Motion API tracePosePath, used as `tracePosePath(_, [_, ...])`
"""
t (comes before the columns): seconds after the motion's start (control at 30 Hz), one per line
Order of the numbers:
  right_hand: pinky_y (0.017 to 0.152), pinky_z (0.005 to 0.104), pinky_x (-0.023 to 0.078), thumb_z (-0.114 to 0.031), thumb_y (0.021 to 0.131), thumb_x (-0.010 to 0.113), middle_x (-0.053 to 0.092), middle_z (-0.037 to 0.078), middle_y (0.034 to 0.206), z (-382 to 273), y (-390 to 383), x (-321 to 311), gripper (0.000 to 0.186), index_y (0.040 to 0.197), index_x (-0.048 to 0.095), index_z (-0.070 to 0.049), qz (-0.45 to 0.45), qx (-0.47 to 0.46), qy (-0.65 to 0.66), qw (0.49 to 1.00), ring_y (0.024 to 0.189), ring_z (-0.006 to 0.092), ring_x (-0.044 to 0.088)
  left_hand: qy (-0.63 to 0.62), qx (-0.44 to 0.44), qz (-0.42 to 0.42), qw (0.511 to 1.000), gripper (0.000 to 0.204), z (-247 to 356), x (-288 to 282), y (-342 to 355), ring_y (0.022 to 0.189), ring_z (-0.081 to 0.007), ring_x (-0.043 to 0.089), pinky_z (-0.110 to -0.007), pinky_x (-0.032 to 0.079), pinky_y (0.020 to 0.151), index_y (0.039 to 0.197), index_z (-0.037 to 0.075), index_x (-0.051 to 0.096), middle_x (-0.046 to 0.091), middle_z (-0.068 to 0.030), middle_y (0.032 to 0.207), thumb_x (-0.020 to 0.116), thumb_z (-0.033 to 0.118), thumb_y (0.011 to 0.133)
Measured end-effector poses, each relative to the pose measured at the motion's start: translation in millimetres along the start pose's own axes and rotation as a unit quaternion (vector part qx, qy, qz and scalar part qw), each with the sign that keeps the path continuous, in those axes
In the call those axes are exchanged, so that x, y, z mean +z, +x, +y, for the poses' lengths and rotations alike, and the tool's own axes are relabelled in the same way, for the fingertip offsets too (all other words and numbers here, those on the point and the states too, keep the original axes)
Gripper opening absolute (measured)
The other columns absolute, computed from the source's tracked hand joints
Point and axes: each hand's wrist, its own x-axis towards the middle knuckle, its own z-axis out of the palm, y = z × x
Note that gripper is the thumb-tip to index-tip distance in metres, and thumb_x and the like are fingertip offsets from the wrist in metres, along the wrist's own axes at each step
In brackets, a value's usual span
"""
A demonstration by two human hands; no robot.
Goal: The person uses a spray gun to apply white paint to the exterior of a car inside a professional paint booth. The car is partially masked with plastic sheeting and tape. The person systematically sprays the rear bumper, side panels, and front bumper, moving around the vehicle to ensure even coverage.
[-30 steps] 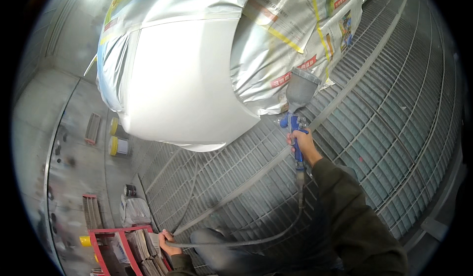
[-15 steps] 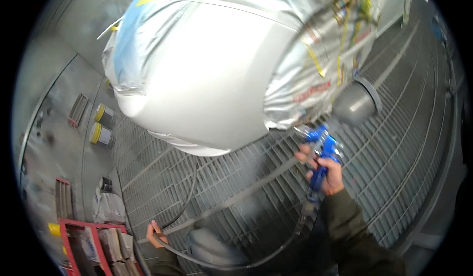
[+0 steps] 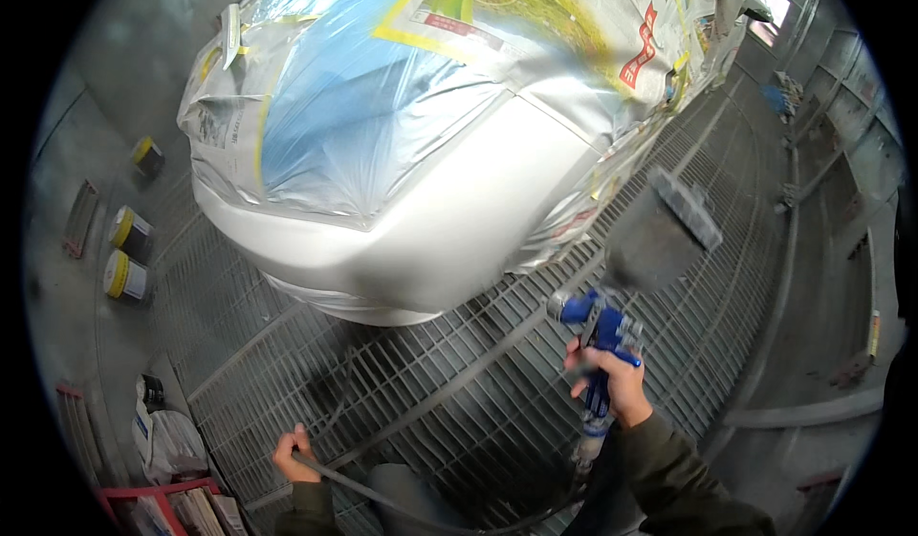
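Observation:
My right hand (image 3: 617,383) is wrapped round the grip of a blue spray gun (image 3: 595,330), whose grey paint cup (image 3: 655,235) stands on top, tilted to the right. The gun's nozzle points left at a white car body panel (image 3: 449,240). Blue film (image 3: 354,120) and printed masking paper (image 3: 564,29) cover the car around that bare panel. Low on the left, my left hand (image 3: 295,453) is closed on the dark air hose (image 3: 359,486), which sweeps across in front of my legs to the bottom of the gun.
Slatted metal grating (image 3: 459,373) makes up the floor. Along the left wall stand yellow-lidded cans (image 3: 127,276), a plastic bag (image 3: 174,447) and a red rack (image 3: 163,498) of papers. A curved pipe (image 3: 813,414) runs along the right side.
The view has shifted, showing more of the masked car top. The spray gun in my right hand sits slightly lower and further left. My left hand keeps its hold on the hose.

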Motion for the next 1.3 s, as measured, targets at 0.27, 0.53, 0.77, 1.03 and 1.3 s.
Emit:
tracePosePath(0.27, [0.05, 0.0296, 0.055, -0.007, 0.084, 0.061, 0.067, 0.01, 0.098, -181, 3, 100, 0.022, 0.104, 0.064, 0.001, 0.094, -0.197, -0.217, 0.952, 0.083, 0.0171, 0.065, 0.04, -0.003, -0.066, 0.997, 0.044, 74, -45, 26, 0.055, -0.0143, 0.029, -0.035, 0.027, 0.051, 0.063, 0.003, 0.039, 0.033, -0.0055, 0.059, 0.066, 0.017, 0.094])
tracePosePath(0.53, [0.043, 0.0188, 0.038, -0.009, 0.087, 0.061, 0.057, 0.001, 0.069, -208, -2, 160, 0.009, 0.091, 0.062, -0.001, 0.148, -0.226, -0.31, 0.912, 0.055, 0.0055, 0.05, 0.026, -0.078, -0.109, 0.991, 0.043, 76, -90, 39, 0.058, -0.0159, 0.029, -0.036, 0.028, 0.051, 0.064, 0.003, 0.04, 0.034, -0.0053, 0.061, 0.066, 0.019, 0.094])
tracePosePath(0.77, [0.072, 0.024, 0.048, -0.001, 0.086, 0.061, 0.06, 0.003, 0.088, -132, -36, 220, 0.062, 0.145, 0.042, -0.003, 0.083, -0.104, -0.329, 0.935, 0.077, 0.0084, 0.055, 0.06, -0.068, -0.112, 0.99, 0.044, 54, -148, 67, 0.06, -0.0102, 0.028, -0.03, 0.027, 0.053, 0.064, 0.003, 0.039, 0.034, -0.0002, 0.063, 0.066, 0.02, 0.095])
tracePosePath(1.03, [0.103, 0.0389, 0.042, -0.002, 0.082, 0.058, 0.051, 0.026, 0.138, -45, -57, 338, 0.07, 0.148, 0.036, -0.008, -0.121, -0.04, -0.263, 0.956, 0.126, 0.0357, 0.053, 0.045, -0.084, -0.052, 0.994, 0.044, -12, -219, 110, 0.064, -0.0088, 0.024, -0.028, 0.024, 0.055, 0.067, 0.006, 0.034, 0.025, 0.0035, 0.066, 0.058, 0.023, 0.1])
tracePosePath(1.3, [0.067, 0.0278, 0.058, -0.007, 0.09, 0.06, 0.062, 0.015, 0.119, -65, -91, 393, 0.064, 0.149, 0.035, -0.006, -0.137, 0.006, -0.14, 0.981, 0.098, 0.0172, 0.064, 0.108, 0.004, -0.065, 0.992, 0.035, -2, -280, 163, 0.063, -0.018, 0.041, -0.032, 0.039, 0.062, 0.072, 0.0, 0.045, 0.042, -0.0094, 0.067, 0.058, 0.019, 0.098])
